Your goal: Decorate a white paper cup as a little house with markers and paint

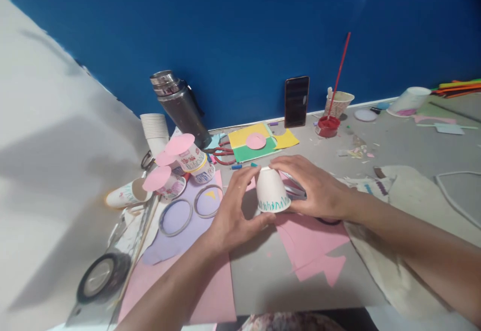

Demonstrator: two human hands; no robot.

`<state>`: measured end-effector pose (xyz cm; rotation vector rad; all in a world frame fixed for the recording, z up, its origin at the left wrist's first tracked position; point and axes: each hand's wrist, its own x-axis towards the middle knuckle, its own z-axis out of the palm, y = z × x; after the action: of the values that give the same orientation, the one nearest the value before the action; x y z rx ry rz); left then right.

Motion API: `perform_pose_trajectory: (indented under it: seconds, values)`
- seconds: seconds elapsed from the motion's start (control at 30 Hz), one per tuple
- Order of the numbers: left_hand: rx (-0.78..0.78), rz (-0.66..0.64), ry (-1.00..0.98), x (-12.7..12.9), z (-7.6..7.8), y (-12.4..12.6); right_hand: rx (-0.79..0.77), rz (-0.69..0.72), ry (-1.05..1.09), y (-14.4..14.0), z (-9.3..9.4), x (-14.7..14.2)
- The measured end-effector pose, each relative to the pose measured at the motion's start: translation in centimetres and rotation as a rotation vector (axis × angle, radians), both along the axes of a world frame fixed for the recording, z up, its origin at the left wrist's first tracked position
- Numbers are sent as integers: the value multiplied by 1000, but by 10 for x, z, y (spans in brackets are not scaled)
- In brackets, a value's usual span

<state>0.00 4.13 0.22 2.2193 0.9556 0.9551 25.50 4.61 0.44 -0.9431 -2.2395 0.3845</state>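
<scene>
Between my two hands a white paper cup (271,188) is held upside down, its rim low and a band of teal zigzag strokes drawn around it. My left hand (240,210) grips the cup's left side, thumb near the rim. On the other side my right hand (315,188) has its fingers at the cup's top and thumb by the rim. Below the right hand lies cut pink paper (310,245). Scissors partly show behind the right hand. Teal and blue crayon-like pieces (236,167) lie just beyond the left hand.
Decorated cups with pink paper discs (180,144) stand left, near stacked cups (155,130) and a steel flask (182,108). Tape rings (176,217) rest on purple paper. A phone (296,102) leans on the blue wall beside a red pot (327,127). Cloth (409,220) lies right.
</scene>
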Motion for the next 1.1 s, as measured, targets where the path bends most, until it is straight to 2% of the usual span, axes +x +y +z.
perform_pose_trajectory:
  seconds: [0.2, 0.27, 0.37, 0.43, 0.53, 0.63, 0.8, 1.0, 1.1]
  values:
    - [219, 22, 115, 1, -3, 2, -5, 3, -40, 3, 1, 3]
    - [294, 101, 137, 1, -3, 5, 8, -53, -46, 6, 0, 7]
    - [352, 287, 111, 0, -1, 9, 22, -209, -84, 14, -1, 16]
    - [347, 392, 79, -2, -1, 13, -14, -299, -156, 18, 0, 21]
    - [323, 471, 69, -4, -4, 17, -144, -417, -305, 20, 6, 22]
    - [326, 490, 98, -5, -8, 20, -247, -465, -400, 18, 11, 18]
    - [351, 497, 120, -4, -11, 22, -292, -450, -443, 13, 12, 13]
    - [260, 536, 116, -4, -9, 22, -316, -710, -438, 27, 20, 34]
    - [224, 518, 110, -3, -9, 22, -349, -738, -477, 33, 21, 41]
